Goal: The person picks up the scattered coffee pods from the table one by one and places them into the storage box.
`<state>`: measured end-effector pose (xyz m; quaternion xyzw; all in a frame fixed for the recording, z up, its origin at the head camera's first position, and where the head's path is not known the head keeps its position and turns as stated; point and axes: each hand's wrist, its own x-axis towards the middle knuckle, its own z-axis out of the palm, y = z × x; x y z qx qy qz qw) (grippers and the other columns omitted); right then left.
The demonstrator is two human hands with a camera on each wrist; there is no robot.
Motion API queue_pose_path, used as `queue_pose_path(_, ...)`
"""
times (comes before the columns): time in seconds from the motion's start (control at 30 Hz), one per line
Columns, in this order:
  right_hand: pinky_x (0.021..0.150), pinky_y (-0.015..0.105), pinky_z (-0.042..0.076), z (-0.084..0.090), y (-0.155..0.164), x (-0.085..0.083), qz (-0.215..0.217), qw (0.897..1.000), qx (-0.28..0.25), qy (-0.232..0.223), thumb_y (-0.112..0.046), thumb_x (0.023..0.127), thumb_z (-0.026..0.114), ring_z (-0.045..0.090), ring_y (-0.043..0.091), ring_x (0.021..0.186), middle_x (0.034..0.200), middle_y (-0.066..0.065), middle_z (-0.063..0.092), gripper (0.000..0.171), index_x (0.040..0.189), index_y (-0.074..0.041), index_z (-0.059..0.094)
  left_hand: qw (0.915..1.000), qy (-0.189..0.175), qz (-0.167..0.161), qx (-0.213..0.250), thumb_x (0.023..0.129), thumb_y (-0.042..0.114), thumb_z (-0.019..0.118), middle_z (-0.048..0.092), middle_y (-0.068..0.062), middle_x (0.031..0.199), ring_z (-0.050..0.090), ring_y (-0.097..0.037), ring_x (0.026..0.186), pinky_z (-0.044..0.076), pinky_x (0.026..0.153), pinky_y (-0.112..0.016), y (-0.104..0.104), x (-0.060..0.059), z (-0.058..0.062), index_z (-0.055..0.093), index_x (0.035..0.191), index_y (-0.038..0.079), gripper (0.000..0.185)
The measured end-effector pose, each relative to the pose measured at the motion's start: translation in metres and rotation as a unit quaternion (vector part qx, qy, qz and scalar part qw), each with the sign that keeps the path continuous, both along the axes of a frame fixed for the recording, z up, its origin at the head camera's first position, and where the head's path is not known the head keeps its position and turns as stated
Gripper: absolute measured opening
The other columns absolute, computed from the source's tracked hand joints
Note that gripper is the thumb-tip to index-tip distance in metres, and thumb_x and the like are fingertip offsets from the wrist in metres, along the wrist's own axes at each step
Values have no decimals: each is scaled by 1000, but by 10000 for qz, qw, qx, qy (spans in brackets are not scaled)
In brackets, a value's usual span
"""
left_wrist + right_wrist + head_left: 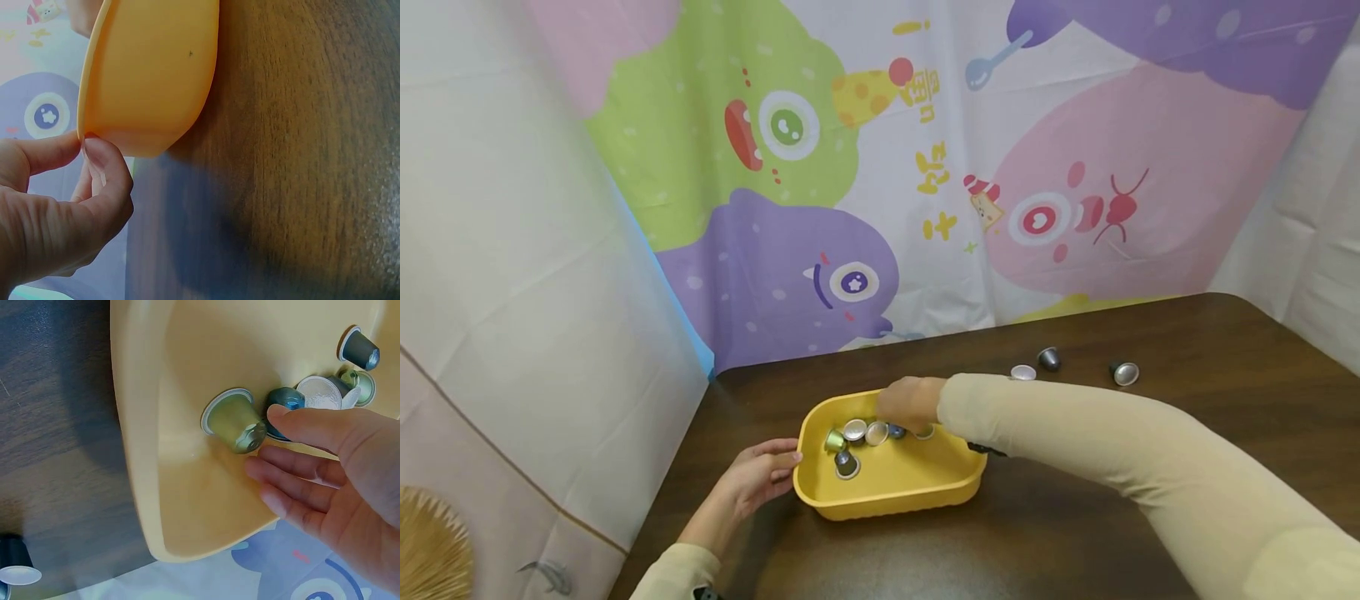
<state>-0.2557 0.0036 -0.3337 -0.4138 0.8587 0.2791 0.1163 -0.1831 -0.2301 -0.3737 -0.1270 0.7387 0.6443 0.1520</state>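
Both hands at the yellow tray (pixel 887 492) on the tabletop (pixel 1075 517).

We find the left hand (pixel 752 479) pinching the tray's near-left rim between thumb and fingers. The right hand (pixel 910 404) hovers over the far side, fingers loosely extended, holding nothing, just beside a green capsule (pixel 234 420) and a blue capsule (pixel 284 403); further capsules crowd close. Three loose capsules (pixel 1049 359) lie well apart, behind the sleeve.

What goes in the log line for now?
left hand: holds yellow tray rim | right hand: open over green capsule in tray | three capsules on table
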Motion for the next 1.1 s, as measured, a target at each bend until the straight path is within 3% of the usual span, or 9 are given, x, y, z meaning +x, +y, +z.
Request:
queue_pose_path(0.27, 55, 23, 34, 5, 14, -3, -44, 9983, -552, -185, -3, 82, 64, 37, 10, 63, 69, -4, 43, 26, 70, -18, 46, 10000, -54, 13, 45, 92, 6, 59, 66, -3, 93, 62, -11, 80, 55, 75, -28, 0, 1, -5, 48, 130, -8, 42)
queue_pose_path(0.4, 56, 22, 35, 10, 27, -4, -200, 9940, -973, -463, -5, 83, 66, 37, 8, 62, 68, -6, 46, 19, 73, -15, 54, 9998, -42, -52, 169, 92, 5, 58, 66, -2, 90, 62, -10, 79, 55, 74, -27, -1, 2, -6, 46, 130, -9, 43)
queue_pose_path(0.5, 64, 22, 43, 13, 38, -4, -284, 9885, -1340, -641, -13, 85, 71, 46, 8, 68, 77, -6, 58, 7, 84, -13, 64, 9997, -17, -112, 214, 92, 5, 58, 66, -1, 89, 62, -10, 78, 55, 74, -27, -1, 2, -6, 46, 131, -9, 43)
queue_pose_path(0.67, 78, 29, 51, 15, 57, -7, -313, 9803, -1783, -783, -18, 86, 70, 57, 13, 82, 97, 0, 68, 13, 98, -14, 66, 9999, 5, -61, 106, 92, 6, 59, 67, -2, 90, 63, -11, 79, 55, 74, -27, -2, -1, -6, 47, 130, -8, 43)
queue_pose_path(0.97, 77, 30, 50, 13, 90, -6, -70, 9567, -2765, -907, -15, 86, 69, 56, 14, 83, 93, 4, 66, 14, 98, -11, 65, 9999, -25, -47, -105, 92, 8, 59, 66, -7, 101, 63, -13, 83, 57, 80, -30, -3, -3, -2, 47, 132, -7, 44)
queue_pose_path(1.1, 77, 29, 49, 8, 106, -5, 32, 9395, -3294, -935, -14, 87, 69, 56, 14, 83, 92, 4, 64, 14, 100, -10, 65, 9999, -9, -102, -53, 93, 8, 59, 67, -5, 97, 63, -12, 83, 56, 78, -28, -2, -2, -1, 46, 132, -7, 44)
